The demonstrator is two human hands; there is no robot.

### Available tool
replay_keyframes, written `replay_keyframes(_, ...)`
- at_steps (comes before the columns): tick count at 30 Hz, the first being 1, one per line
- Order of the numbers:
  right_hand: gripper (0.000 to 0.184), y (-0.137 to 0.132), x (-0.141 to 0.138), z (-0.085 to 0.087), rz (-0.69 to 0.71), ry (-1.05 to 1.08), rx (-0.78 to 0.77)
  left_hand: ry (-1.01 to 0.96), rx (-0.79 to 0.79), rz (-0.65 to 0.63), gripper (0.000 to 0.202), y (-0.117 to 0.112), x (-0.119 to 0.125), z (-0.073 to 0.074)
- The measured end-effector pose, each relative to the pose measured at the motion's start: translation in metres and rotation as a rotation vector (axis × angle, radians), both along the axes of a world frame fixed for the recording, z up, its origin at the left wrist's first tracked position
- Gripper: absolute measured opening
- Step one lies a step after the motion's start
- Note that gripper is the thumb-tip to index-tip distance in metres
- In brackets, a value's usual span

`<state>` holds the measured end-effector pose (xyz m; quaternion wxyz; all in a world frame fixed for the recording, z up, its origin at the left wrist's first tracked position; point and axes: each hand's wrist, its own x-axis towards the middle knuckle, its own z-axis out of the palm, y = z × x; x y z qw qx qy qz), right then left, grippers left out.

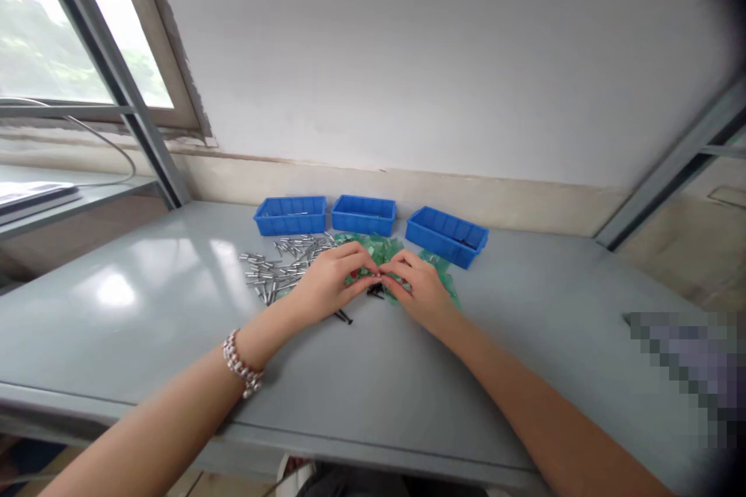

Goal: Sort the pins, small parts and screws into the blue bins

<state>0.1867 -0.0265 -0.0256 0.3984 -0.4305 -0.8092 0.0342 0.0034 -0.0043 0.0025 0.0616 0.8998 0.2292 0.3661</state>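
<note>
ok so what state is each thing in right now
left hand, fingers curled, tips meeting the right hand's, grip unclear
right hand, fingers curled over the green bags
metal pins, loose, scattered in a pile
green bags, heaped, partly under the hands
black screws, a few loose by the left hand
left bin, upright, open
middle bin, upright, open
right bin, upright, open, angled
bracelet, on the left wrist

Three blue bins are standing in a row at the back of the grey surface (145, 287): left bin (290, 215), middle bin (363, 214) and right bin (446, 235), which is sitting angled. Silver metal pins (273, 265) are lying scattered before the left bin. A window (87, 23) is letting in daylight, and a thin cable (113, 146) is curving below it.
</note>
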Motion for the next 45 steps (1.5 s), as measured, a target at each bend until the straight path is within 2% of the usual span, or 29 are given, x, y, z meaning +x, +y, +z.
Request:
replay_keyframes(4,0.013,-0.002,0.000,0.002,-0.035,0.017,-0.033,-0.004,0.032,0.055,0.010,0.002,-0.003,0.003)
replay_keyframes(8,0.012,-0.003,0.000,0.004,-0.053,0.046,-0.010,-0.126,0.091,0.199,0.012,0.027,-0.024,0.008)
replay_keyframes(10,0.011,-0.003,0.000,0.004,-0.048,0.054,-0.005,-0.217,0.072,0.373,0.014,0.049,-0.042,0.008)
replay_keyframes(12,0.010,-0.003,-0.001,0.004,-0.046,0.057,-0.008,-0.397,0.019,0.631,0.014,0.071,-0.062,0.003)
replay_keyframes(14,0.010,-0.003,-0.001,0.003,-0.046,0.056,-0.013,-0.692,-0.166,0.781,0.015,0.089,-0.079,-0.003)
replay_keyframes(16,0.011,-0.002,-0.001,0.003,-0.047,0.056,-0.011,-1.062,-0.513,0.777,0.019,0.099,-0.093,-0.010)
replay_keyframes(18,0.011,-0.002,-0.001,0.002,-0.044,0.056,-0.008,-1.210,-0.688,0.751,0.022,0.102,-0.101,-0.015)
replay_keyframes(23,0.011,-0.002,0.000,0.003,-0.036,0.053,-0.012,-1.323,-0.810,0.693,0.020,0.101,-0.109,-0.017)
replay_keyframes(27,0.012,-0.003,-0.001,0.004,-0.042,0.037,-0.025,-1.314,-0.895,0.580,0.024,0.102,-0.109,-0.013)
replay_keyframes(31,0.012,-0.004,-0.001,0.005,-0.035,0.036,-0.031,-1.220,-0.935,0.469,0.027,0.099,-0.105,-0.007)
replay_keyframes(33,0.012,-0.005,-0.001,0.006,-0.038,0.033,-0.034,-1.147,-0.878,0.529,0.025,0.096,-0.102,-0.003)
replay_keyframes(36,0.013,-0.005,-0.001,0.007,-0.044,0.031,-0.043,-1.027,-0.713,0.622,0.024,0.093,-0.095,-0.002)
replay_keyframes(41,0.013,-0.005,-0.001,0.006,-0.041,0.030,-0.042,-0.768,-0.491,0.516,0.025,0.086,-0.085,-0.004)
replay_keyframes(45,0.013,-0.005,-0.001,0.006,-0.044,0.024,-0.047,-0.559,-0.399,0.537,0.024,0.076,-0.077,-0.002)
